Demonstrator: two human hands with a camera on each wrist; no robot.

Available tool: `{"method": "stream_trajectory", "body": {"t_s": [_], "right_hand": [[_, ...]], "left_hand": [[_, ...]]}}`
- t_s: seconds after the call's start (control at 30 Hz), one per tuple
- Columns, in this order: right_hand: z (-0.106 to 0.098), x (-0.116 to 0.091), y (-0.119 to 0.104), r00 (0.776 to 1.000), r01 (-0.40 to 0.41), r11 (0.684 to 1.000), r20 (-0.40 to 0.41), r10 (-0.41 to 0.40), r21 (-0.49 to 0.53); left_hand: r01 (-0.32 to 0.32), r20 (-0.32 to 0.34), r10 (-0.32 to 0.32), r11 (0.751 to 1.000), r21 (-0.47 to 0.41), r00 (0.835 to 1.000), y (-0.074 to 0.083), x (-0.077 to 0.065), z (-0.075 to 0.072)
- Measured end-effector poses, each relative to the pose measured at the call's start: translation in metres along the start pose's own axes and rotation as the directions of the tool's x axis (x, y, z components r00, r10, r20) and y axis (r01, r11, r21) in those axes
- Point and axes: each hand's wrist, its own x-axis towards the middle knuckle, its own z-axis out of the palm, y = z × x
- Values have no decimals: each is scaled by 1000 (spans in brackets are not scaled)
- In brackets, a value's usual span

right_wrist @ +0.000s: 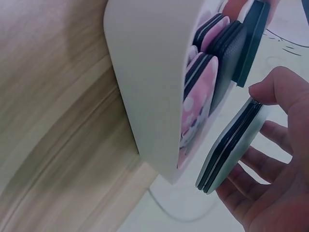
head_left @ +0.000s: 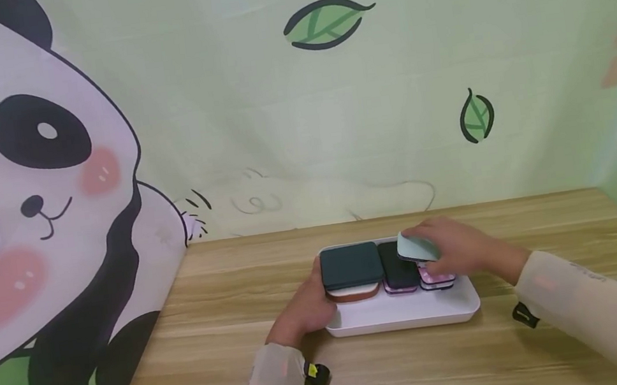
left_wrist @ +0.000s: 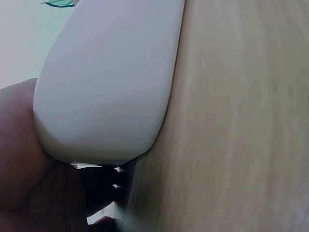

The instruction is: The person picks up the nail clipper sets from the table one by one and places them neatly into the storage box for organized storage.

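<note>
My right hand [head_left: 456, 245] pinches a pale green compact mirror [head_left: 416, 248] between thumb and fingers, above the right end of a white tray [head_left: 404, 315]. In the right wrist view, this two-layered compact mirror [right_wrist: 231, 145] is folded, tilted and apart from the pink patterned one [right_wrist: 200, 96] in the tray. At the tray's left end, my left hand [head_left: 307, 302] grips its side. Beside it, a dark green flat case [head_left: 351, 264] tops a stack with white and brown ones. A black one [head_left: 398, 265] lies on a pink one in the middle.
The tray stands on a wood-grain table [head_left: 227, 286], whose far edge meets a pale green backdrop [head_left: 254, 128]. A printed panda [head_left: 42, 186] fills the left of that backdrop. Black straps with small buckles hang at both wrists.
</note>
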Motion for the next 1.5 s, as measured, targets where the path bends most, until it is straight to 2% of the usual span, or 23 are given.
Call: {"method": "stream_trajectory", "body": {"t_s": [0.4,0.53,1.07,1.27,1.5], "right_hand": [[12,11,3,998,11,1000,54,-10,-22],[12,10,0,998,0,1000,68,1,-15],[18,12,-9,992,54,998,113,-57,25],[24,12,-6,993,45,999,104,-48,28],[29,12,-4,993,66,997,95,-70,46]], "left_hand": [[4,1,-4,1000,2,1000,6,-3,-5],[-1,-5,1,1000,13,1000,4,-3,-3],[4,-1,-4,1000,28,1000,-2,3,2],[9,3,-9,1000,25,1000,-7,7,5],[13,7,-13,1000,5,1000,-8,4,6]]}}
